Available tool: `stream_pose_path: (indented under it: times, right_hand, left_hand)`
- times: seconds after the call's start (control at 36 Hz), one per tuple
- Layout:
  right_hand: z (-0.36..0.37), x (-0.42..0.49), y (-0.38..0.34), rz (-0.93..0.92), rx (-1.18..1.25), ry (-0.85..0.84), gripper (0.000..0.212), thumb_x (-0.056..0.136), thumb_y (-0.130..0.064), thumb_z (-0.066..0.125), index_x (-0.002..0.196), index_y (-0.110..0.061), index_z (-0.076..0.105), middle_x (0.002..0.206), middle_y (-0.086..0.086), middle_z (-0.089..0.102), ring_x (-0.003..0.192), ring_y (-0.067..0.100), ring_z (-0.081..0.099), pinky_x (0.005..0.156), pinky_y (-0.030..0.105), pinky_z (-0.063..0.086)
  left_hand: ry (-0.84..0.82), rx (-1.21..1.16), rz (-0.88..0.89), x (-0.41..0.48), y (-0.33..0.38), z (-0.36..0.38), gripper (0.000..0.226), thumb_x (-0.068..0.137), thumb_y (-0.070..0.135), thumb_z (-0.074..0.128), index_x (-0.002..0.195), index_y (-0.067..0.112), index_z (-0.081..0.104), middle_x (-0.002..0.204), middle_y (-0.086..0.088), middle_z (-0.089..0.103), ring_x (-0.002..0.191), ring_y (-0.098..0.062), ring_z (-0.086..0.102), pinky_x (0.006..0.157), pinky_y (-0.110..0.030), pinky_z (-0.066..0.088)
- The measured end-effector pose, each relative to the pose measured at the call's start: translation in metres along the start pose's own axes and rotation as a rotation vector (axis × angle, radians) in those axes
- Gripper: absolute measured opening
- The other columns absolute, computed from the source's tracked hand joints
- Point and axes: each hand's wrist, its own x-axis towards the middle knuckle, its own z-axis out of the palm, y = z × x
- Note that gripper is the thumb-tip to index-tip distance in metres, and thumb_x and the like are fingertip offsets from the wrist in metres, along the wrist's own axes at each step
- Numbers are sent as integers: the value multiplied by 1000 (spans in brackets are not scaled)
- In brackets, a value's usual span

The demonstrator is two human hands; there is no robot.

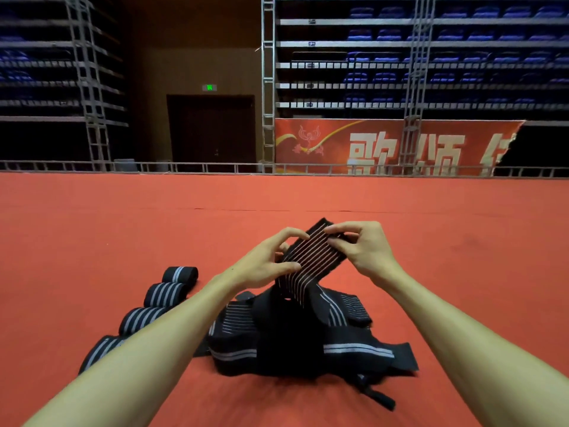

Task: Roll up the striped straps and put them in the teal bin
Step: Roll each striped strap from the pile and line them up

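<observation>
Holding one black strap (314,257) with thin pale stripes up between both hands, above a red carpeted floor (123,217). My left grip (271,260) is curled round the strap's left edge, with the thumb on the striped face and the fingers bent over the top. My right grip (360,245) pinches the strap's upper right end, fingertips bent down onto the fabric. The strap slants upward to the right. Its lower end hangs down to a loose pile of straps (292,337), black with white stripes, which lies on the floor just below my hands. Left of the pile, partly hidden behind my left forearm, four rolled straps (166,293) lie in a slanting row, close beside one another, each showing white stripes. Beyond the far edge of the floor are a low metal railing (215,166), a red banner (369,146) with large white characters, and tiers of blue seats (462,35).
</observation>
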Motion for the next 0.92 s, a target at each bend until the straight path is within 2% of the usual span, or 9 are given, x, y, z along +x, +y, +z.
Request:
stream_pose_path:
  times: [0.06,0.14,0.25,0.39,0.53,0.67,0.72,0.81,0.92]
  right_hand:
    - [-4,0,-2,-3,16,16,21,81,3,74,92,-14,77,90,-2,74,89,11,69,84,26,53]
    - [-5,0,-4,19,59,24,24,80,-1,77,90,-22,75,91,-6,73,89,12,69,84,32,56]
    - [2,-4,-6,24,106,-75,31,73,-14,86,97,-31,74,101,-8,74,97,13,70,90,42,56]
    - [14,-13,-13,13,137,-266,40,73,-8,85,106,-26,72,90,-15,73,76,-2,66,72,21,50]
    - [20,-13,-15,-3,-13,-183,35,71,-10,86,101,-26,75,102,-12,73,103,4,66,103,38,48]
    - [15,-14,-23,12,-11,-159,34,70,-3,85,96,-24,77,99,-10,73,102,6,66,103,37,48]
    - [11,-13,-24,14,-27,-152,36,70,-3,85,99,-22,77,100,-10,73,101,4,66,101,34,49]
    - [-1,-12,-23,31,-17,-124,38,71,-3,85,103,-20,76,99,-11,70,97,1,65,95,25,50]
    - [-16,-12,-19,22,-26,-98,39,71,-2,84,105,-18,75,96,-12,69,90,-9,62,82,8,49]
  left_hand:
    - [-20,4,2,4,9,-6,41,94,6,61,125,32,53,97,-7,61,97,-28,67,86,-40,59]
    - [-35,102,35,9,21,-11,35,94,5,61,121,28,58,110,18,60,107,-7,61,95,-33,53]
    - [-67,214,25,9,24,-10,29,94,8,62,113,29,64,111,19,62,107,5,56,100,-27,44]
    - [-23,152,42,3,25,-13,21,93,8,64,108,23,66,108,15,66,106,1,60,98,-28,47]
    - [-65,193,9,-3,25,-20,17,93,14,65,104,27,67,105,20,65,102,8,57,97,-29,42]
    - [-190,263,-43,-14,15,-16,38,90,12,70,122,27,58,108,37,55,100,22,50,86,-5,35]
    - [-217,281,-37,-16,9,-13,54,87,11,72,130,33,51,124,30,52,111,19,48,94,-8,37]
    - [-206,256,-24,-19,1,-11,68,84,13,74,139,40,45,143,21,46,129,4,45,110,-28,39]
    - [-208,219,-16,-19,-2,-10,75,84,11,75,144,42,40,149,17,42,132,-1,46,110,-37,43]
